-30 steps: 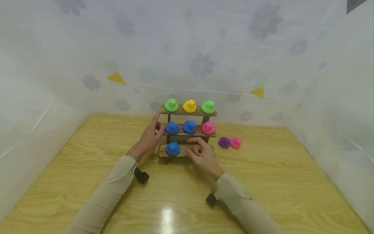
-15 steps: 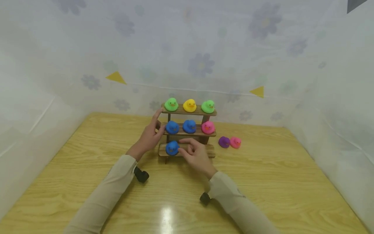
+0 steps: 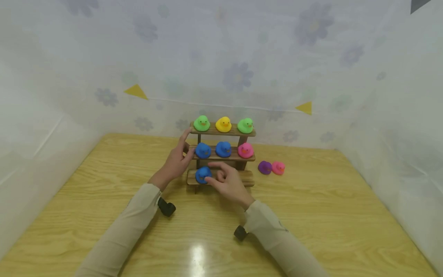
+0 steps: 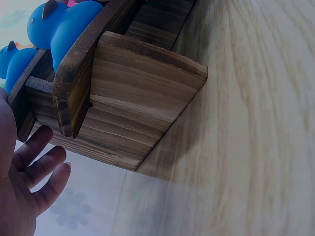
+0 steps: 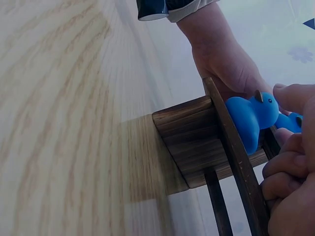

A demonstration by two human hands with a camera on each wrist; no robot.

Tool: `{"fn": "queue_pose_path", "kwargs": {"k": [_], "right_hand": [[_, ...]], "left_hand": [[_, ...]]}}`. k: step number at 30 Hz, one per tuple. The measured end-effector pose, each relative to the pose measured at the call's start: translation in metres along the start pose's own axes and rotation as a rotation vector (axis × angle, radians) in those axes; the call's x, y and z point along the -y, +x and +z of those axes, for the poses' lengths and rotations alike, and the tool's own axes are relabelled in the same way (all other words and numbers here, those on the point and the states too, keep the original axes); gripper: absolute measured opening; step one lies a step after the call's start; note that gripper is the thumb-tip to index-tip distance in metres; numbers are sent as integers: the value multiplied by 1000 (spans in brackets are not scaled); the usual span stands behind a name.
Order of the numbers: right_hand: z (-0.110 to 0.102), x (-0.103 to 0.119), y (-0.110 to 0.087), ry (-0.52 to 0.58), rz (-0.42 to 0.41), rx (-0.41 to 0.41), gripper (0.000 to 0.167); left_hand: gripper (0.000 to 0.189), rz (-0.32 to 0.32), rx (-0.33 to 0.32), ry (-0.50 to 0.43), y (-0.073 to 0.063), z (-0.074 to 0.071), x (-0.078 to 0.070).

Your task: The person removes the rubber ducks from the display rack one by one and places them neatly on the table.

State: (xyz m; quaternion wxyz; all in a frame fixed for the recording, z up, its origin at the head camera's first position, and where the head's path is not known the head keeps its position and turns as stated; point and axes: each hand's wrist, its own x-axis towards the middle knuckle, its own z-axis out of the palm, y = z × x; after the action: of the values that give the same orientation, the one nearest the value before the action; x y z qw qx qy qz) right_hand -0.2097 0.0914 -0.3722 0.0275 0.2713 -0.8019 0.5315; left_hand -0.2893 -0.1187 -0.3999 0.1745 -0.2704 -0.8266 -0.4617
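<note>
A three-tier wooden display rack (image 3: 246,178) holds small rubber ducks. My left hand (image 3: 175,162) is at its left side, index fingertip at the top shelf's end and thumb at the middle shelf's end; its other fingers are loosely bent in the left wrist view. My right hand (image 3: 226,184) pinches the right side of a blue rubber duck (image 3: 201,175) on the bottom shelf, thumb in front and index finger behind. That same blue duck (image 5: 244,118) sits upright on the shelf plank in the right wrist view, thumb close by its head.
Green (image 3: 202,124), yellow (image 3: 223,125) and green ducks (image 3: 245,126) line the top shelf. Two blue ducks (image 3: 223,149) and a pink one (image 3: 245,151) stand on the middle shelf. Purple (image 3: 265,167) and pink ducks (image 3: 278,168) lie on the table (image 3: 311,200) to the right.
My right hand has moved left along the bottom shelf, until its thumb and index finger reached the blue duck. My left hand has stayed at the rack's side; the ducks keep their places.
</note>
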Motion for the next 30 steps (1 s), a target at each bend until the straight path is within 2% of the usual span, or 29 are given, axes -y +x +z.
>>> {"fn": "queue_pose_path", "kwargs": {"k": [8,15,22,30], "right_hand": [[6,-30,7,-72,38,-12,46],[10,-32,7,-128,17,-15,48],[15,-29,8,-252,-46,-33,39],[15,-31,6,-254,-86,-50,35]], "left_hand": [[63,10,-16,0,0,2,0],[63,11,-11,6,-2,3,0],[63,-4,3,2,0,1,0],[64,-11,0,-3,0,1,-1]]}}
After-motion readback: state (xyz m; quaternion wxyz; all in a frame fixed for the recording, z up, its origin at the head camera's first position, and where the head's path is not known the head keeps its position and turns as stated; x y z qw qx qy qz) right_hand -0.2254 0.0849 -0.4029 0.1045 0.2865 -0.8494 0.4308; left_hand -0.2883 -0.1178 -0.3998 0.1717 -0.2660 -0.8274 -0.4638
